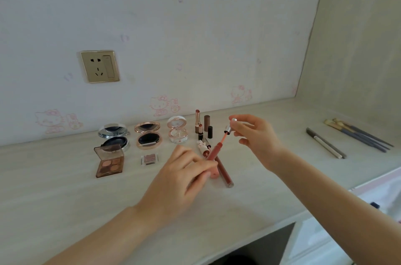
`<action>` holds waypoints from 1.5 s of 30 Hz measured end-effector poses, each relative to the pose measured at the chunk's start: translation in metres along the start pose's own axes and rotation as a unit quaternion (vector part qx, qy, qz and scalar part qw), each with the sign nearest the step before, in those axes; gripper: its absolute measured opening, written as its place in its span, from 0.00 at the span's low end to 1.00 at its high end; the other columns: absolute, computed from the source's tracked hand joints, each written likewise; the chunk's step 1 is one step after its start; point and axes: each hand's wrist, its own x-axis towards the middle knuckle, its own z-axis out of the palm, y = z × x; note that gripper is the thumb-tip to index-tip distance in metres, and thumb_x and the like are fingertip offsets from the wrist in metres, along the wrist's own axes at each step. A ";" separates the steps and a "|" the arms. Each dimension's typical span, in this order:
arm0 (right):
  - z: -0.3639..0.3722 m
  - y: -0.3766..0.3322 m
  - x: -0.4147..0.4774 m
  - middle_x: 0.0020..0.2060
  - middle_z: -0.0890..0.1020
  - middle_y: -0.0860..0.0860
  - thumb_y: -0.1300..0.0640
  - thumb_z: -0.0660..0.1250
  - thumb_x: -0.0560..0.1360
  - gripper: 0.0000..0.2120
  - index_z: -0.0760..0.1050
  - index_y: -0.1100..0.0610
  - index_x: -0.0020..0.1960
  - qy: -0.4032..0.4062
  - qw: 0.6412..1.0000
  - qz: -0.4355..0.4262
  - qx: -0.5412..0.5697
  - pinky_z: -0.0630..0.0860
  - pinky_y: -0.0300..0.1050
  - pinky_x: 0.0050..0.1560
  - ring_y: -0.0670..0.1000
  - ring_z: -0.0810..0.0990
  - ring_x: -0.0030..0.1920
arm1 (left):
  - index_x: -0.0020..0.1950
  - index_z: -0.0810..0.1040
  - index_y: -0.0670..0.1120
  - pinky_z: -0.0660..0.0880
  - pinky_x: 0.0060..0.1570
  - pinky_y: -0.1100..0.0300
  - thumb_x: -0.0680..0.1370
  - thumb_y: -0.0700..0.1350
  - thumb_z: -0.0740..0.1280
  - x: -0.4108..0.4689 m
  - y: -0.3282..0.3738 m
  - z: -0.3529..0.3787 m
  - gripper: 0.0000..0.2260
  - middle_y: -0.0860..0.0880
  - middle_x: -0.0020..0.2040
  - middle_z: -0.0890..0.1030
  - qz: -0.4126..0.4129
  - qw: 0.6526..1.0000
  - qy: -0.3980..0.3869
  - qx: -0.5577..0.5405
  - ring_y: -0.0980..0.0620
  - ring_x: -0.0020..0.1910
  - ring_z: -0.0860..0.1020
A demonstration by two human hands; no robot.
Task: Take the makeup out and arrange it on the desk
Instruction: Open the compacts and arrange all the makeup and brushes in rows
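Forearms: both reach in over the near edge of the bench (pixel 65 199), the left one lowest in frame.
Left hand (pixel 181 179): grip clamped on the lower end of the coral lip gloss tube (pixel 213 154), which is held tilted just above the bench, mouth up and away.
Right hand (pixel 256 136): grip pinched on the silver cap (pixel 230 126). Its wand (pixel 223 139) meets the tube mouth.
Step in hand: judged to be uncapping the gloss for display, since the compacts (pixel 147 134), palette (pixel 109 162) and lipsticks (pixel 198 122) stand open. Whether the wand is entering or leaving cannot be told.
Method: move the wand along the tube's axis; a sideways pull would likely smear the neck.
Placement: lay tube and cap parallel beside the dark red gloss (pixel 225 174) lying under the hands.
Risk: the round tube may roll, and the wet wand tip should not touch the bench.
Right side: brushes (pixel 358 134) and pencils (pixel 325 143) lie well apart.
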 end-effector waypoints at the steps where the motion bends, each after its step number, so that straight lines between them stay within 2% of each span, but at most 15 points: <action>1: -0.003 -0.001 0.002 0.39 0.83 0.47 0.55 0.69 0.74 0.06 0.81 0.52 0.51 0.007 1.000 0.005 -0.009 0.72 0.41 0.42 0.46 0.76 0.40 | 0.58 0.81 0.48 0.69 0.55 0.64 0.78 0.46 0.65 0.003 0.003 0.006 0.10 0.55 0.47 0.77 -0.004 1.000 -0.005 -0.011 0.54 0.53 0.70; 6: -0.017 -0.003 0.010 0.38 0.82 0.47 0.53 0.69 0.74 0.06 0.81 0.52 0.50 0.033 0.998 0.025 -0.047 0.72 0.40 0.41 0.46 0.74 0.39 | 0.62 0.78 0.54 0.64 0.62 0.66 0.71 0.57 0.71 0.015 0.013 0.031 0.21 0.58 0.50 0.74 -0.021 0.993 -0.101 -0.060 0.56 0.61 0.66; 9: -0.023 -0.001 0.016 0.39 0.81 0.48 0.53 0.68 0.75 0.06 0.81 0.51 0.51 0.036 0.997 0.034 -0.064 0.71 0.39 0.40 0.47 0.73 0.39 | 0.64 0.76 0.55 0.63 0.63 0.66 0.70 0.61 0.70 0.025 0.016 0.043 0.25 0.60 0.51 0.73 -0.011 0.991 -0.118 -0.060 0.58 0.61 0.64; 14: -0.028 0.011 0.024 0.40 0.81 0.49 0.54 0.68 0.75 0.05 0.81 0.50 0.50 0.009 0.992 0.054 -0.109 0.70 0.38 0.39 0.47 0.72 0.39 | 0.64 0.76 0.55 0.68 0.61 0.57 0.72 0.64 0.66 0.030 0.018 0.058 0.24 0.59 0.50 0.74 0.011 0.991 -0.133 -0.024 0.58 0.61 0.64; 19: -0.020 0.023 0.038 0.38 0.81 0.47 0.54 0.69 0.75 0.07 0.81 0.51 0.52 0.000 0.989 0.052 -0.138 0.71 0.34 0.36 0.45 0.73 0.37 | 0.64 0.77 0.55 0.63 0.64 0.60 0.73 0.63 0.66 0.026 0.009 0.063 0.22 0.58 0.49 0.75 0.010 0.992 -0.121 -0.022 0.58 0.61 0.64; 24: -0.008 0.030 0.052 0.39 0.83 0.47 0.53 0.69 0.74 0.07 0.82 0.51 0.51 -0.026 0.983 0.056 -0.175 0.70 0.36 0.41 0.41 0.75 0.37 | 0.64 0.77 0.54 0.62 0.62 0.61 0.73 0.65 0.62 0.028 0.009 0.063 0.24 0.57 0.49 0.74 0.005 0.992 -0.125 0.007 0.57 0.61 0.64; 29: 0.003 0.035 0.062 0.43 0.84 0.48 0.52 0.69 0.74 0.08 0.82 0.52 0.51 -0.090 0.967 0.043 -0.234 0.73 0.38 0.48 0.43 0.79 0.45 | 0.60 0.80 0.53 0.60 0.61 0.65 0.73 0.65 0.63 0.029 0.006 0.062 0.23 0.56 0.54 0.72 -0.001 0.992 -0.128 0.007 0.56 0.61 0.67; 32: 0.007 0.034 0.066 0.45 0.84 0.49 0.55 0.68 0.74 0.10 0.82 0.54 0.54 -0.124 0.957 0.049 -0.259 0.73 0.35 0.49 0.42 0.78 0.46 | 0.59 0.80 0.51 0.53 0.69 0.65 0.74 0.65 0.63 0.028 0.006 0.064 0.23 0.55 0.59 0.75 -0.007 0.991 -0.131 0.004 0.56 0.66 0.68; 35: 0.010 0.036 0.071 0.45 0.84 0.50 0.54 0.68 0.73 0.10 0.82 0.53 0.54 -0.125 0.948 0.049 -0.289 0.73 0.39 0.52 0.45 0.79 0.50 | 0.59 0.80 0.51 0.47 0.71 0.67 0.75 0.63 0.62 0.028 0.007 0.065 0.22 0.55 0.58 0.77 -0.017 0.990 -0.137 -0.009 0.55 0.65 0.71; 38: 0.016 0.038 0.074 0.43 0.84 0.50 0.54 0.69 0.73 0.10 0.81 0.53 0.54 -0.123 0.941 0.031 -0.313 0.73 0.39 0.48 0.46 0.80 0.48 | 0.60 0.80 0.51 0.51 0.71 0.65 0.75 0.62 0.62 0.029 0.006 0.066 0.20 0.55 0.58 0.77 -0.027 0.989 -0.142 -0.007 0.55 0.65 0.71; 41: 0.020 0.040 0.076 0.39 0.83 0.48 0.54 0.69 0.73 0.09 0.81 0.54 0.52 -0.123 0.939 0.012 -0.321 0.72 0.36 0.42 0.43 0.79 0.43 | 0.59 0.80 0.52 0.61 0.69 0.61 0.76 0.61 0.61 0.028 0.005 0.067 0.19 0.55 0.57 0.77 -0.029 0.988 -0.150 -0.007 0.55 0.65 0.70; 45: 0.023 0.043 0.081 0.41 0.84 0.49 0.53 0.69 0.73 0.09 0.82 0.54 0.51 -0.117 0.936 0.000 -0.332 0.74 0.36 0.43 0.45 0.80 0.45 | 0.58 0.81 0.52 0.66 0.65 0.58 0.76 0.61 0.61 0.028 0.003 0.068 0.19 0.56 0.56 0.77 -0.040 0.987 -0.156 -0.018 0.54 0.65 0.70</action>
